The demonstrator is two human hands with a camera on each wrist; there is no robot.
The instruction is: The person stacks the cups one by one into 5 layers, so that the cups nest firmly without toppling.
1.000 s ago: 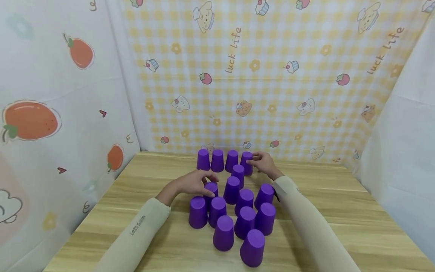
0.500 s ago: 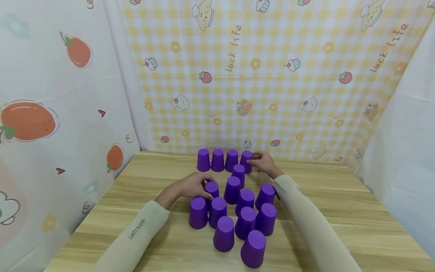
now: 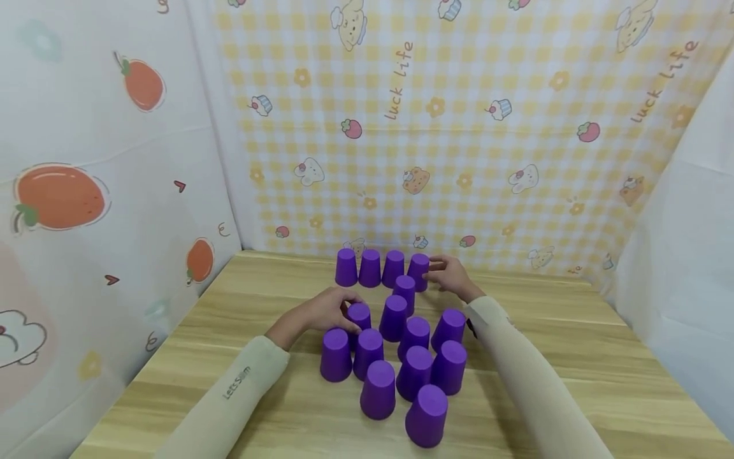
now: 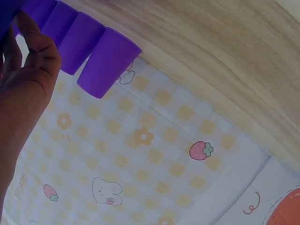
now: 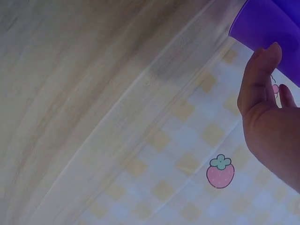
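Observation:
Purple cups stand upside down on the wooden table. My left hand [image 3: 327,310] grips a cup [image 3: 359,313] at the left-middle of the group, thumb in front and fingers behind. At the right end of the back row, my right hand [image 3: 451,278] holds another cup [image 3: 418,264] by its right side. In the right wrist view, the right thumb [image 5: 271,56] lies against that cup [image 5: 262,23], while the other fingers are partly hidden behind it. The left wrist view shows my left hand [image 4: 30,70] with its cup [image 4: 7,11] cut off by the frame edge.
Further cups fill the back row [image 3: 370,269], a slanting line [image 3: 394,319] in the middle, and a near cluster [image 3: 414,374]. One cup [image 3: 426,416] stands closest to me. A checked cloth [image 3: 487,153] hangs behind the wooden table [image 3: 545,331], with white cloths at both sides.
My left hand has lowered slightly and its fingers have closed round the left-middle cup. The right hand stays at the back-right cup. The head view has shifted a little.

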